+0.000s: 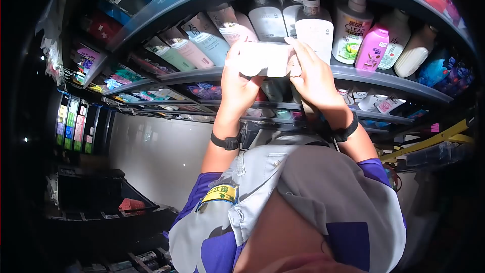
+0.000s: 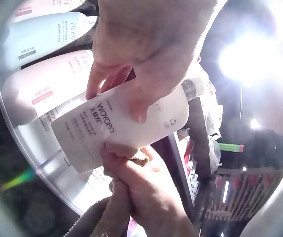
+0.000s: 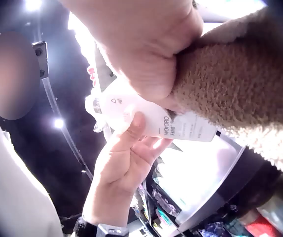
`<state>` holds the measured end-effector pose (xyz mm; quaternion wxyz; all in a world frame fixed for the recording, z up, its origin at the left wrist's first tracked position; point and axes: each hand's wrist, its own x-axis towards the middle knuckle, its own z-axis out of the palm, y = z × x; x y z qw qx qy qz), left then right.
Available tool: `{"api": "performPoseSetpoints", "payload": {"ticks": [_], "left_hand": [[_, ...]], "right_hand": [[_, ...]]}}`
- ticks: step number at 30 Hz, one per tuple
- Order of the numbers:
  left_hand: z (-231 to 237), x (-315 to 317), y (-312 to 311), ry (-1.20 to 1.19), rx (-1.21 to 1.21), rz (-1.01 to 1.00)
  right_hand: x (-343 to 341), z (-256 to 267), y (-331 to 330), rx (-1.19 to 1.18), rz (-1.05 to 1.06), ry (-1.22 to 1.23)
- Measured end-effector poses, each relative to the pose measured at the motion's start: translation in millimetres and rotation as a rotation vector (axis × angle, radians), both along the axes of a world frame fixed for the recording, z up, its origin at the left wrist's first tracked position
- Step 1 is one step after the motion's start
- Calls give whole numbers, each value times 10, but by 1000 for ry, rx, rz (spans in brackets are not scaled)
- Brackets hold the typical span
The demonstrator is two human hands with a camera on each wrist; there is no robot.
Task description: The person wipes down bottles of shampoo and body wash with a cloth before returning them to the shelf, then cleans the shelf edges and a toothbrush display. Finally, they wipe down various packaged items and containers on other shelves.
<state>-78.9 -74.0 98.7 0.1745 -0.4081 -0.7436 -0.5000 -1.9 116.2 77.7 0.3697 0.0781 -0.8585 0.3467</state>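
Note:
A white pump bottle lettered WOYORO (image 2: 80,133) lies tilted on its side between my hands, in front of the shelf. My left hand (image 1: 239,78) grips it, the thumb across the printed face in the left wrist view. A brown fluffy cloth (image 3: 240,74) is bunched in my right hand (image 1: 317,81). In the left wrist view the right fingers pinch a fold of this cloth against the bottle's lower edge. Much of the cloth hides behind the hand in the head view.
Pump bottles stand in a row on the shelf behind, among them a green-and-white CLEAR bottle (image 1: 351,33) and a pink bottle (image 1: 372,48). A clear shelf lip (image 1: 404,82) runs along the front. Yellow rails (image 1: 449,139) are at the right, a black bin (image 1: 91,187) at the lower left.

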Motion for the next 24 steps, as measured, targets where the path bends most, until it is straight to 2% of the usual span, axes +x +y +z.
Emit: {"api": "performPoseSetpoints", "payload": {"ticks": [2, 5, 9, 12, 16, 19, 21, 22, 24], "left_hand": [[31, -14, 19, 210, -102, 87], [-95, -108, 59, 95, 13, 34], [-155, -83, 73, -8, 25, 64], [-248, -199, 64, 78, -30, 68], [-303, -282, 111, 101, 40, 28], [-401, -319, 135, -43, 106, -19], [-491, -355, 175, -285, 288, -117], [-446, -327, 179, -292, 287, -120], [-235, -217, 198, -295, 136, -41]], "right_hand": [[-19, -17, -36, -9, -14, -43], [-116, -115, -71, -21, -36, 19], [-173, -211, -126, -32, -100, -24], [-200, -287, -110, -19, -119, -40], [-242, -312, -126, -22, -135, -27], [-237, -294, -158, -4, -147, 21], [-236, -304, -190, 18, -156, 51], [-250, -319, -195, 47, -186, 61], [-247, -324, -214, 81, -215, 62]]}}
